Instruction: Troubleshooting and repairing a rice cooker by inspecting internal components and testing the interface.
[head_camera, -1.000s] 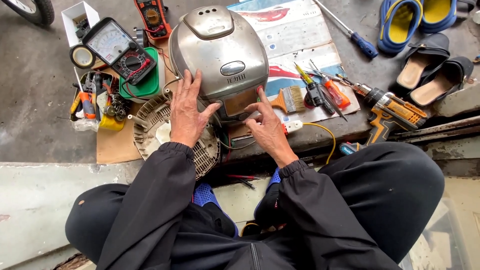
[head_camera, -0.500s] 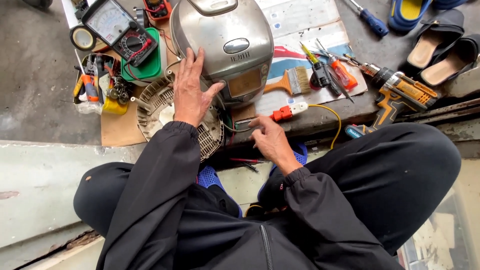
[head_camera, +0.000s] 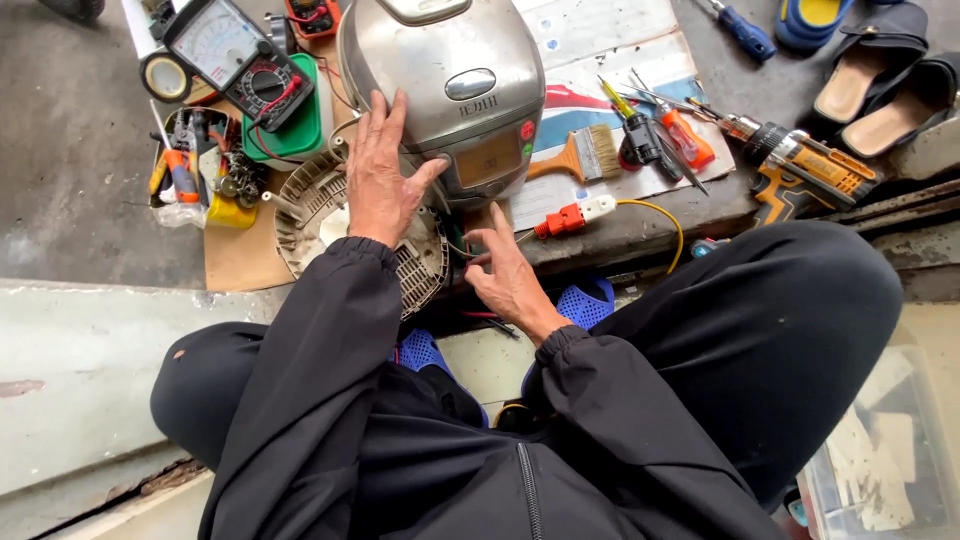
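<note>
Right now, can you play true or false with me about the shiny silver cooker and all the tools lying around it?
1. The left hand rests flat on the side of the rounded silver rice cooker. True.
2. The right hand grips the wooden-handled paintbrush. False: the brush lies untouched on the printed sheet; the right hand is low down at the cooker's front edge, by some wires.
3. A yellow and black cordless drill lies to the right of the cooker. True.
4. The black analogue meter with the white dial sits on the person's lap. False: it lies on the ground, left of the cooker.
</note>
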